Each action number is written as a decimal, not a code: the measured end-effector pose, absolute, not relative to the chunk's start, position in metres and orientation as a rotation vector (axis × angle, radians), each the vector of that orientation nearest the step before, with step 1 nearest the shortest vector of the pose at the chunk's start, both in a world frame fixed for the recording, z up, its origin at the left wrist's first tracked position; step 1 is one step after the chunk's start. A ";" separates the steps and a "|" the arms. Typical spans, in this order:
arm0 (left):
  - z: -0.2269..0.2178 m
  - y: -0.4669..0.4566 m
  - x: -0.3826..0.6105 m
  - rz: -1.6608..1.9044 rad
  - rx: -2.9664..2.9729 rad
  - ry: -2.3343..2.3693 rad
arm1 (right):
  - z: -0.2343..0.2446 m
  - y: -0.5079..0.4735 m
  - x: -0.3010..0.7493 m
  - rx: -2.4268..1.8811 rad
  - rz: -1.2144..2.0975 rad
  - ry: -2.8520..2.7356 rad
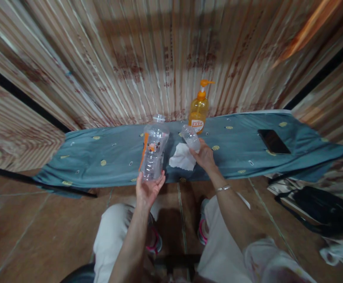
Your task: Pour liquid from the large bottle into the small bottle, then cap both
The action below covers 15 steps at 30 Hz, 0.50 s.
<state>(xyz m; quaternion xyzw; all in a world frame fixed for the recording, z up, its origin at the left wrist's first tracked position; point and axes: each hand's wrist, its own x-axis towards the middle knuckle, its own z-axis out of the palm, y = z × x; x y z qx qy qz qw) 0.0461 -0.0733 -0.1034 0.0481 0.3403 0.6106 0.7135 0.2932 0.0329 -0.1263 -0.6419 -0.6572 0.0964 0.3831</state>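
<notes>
Clear plastic bottle with an orange label (153, 151) stands upright at the centre of the frame, its base cupped by the left hand (148, 188) over the near edge of the blue-cloth-covered desk (100, 157). Just right of it, the right hand (204, 156) grips a smaller clear plastic bottle (190, 137), tilted, above a white crumpled tissue (182, 157). Judging by this, wiping is in hand; the next move calls for a steady hold.

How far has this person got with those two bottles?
Done: nothing that shows; both bottles look empty. In hand: the left hand holds a large clear plastic bottle upright, the right hand a small clear bottle, tilted. Untouched: the white cloth on the blue-covered bench and the orange pump bottle.
</notes>
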 end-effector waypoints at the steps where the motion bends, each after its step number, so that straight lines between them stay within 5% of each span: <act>1: -0.102 -0.071 0.044 1.358 0.122 0.747 | -0.126 0.033 0.293 -1.639 0.252 -1.672; 15: -0.083 -0.010 0.008 1.535 0.391 0.999 | -0.123 0.031 0.293 -1.683 0.225 -1.675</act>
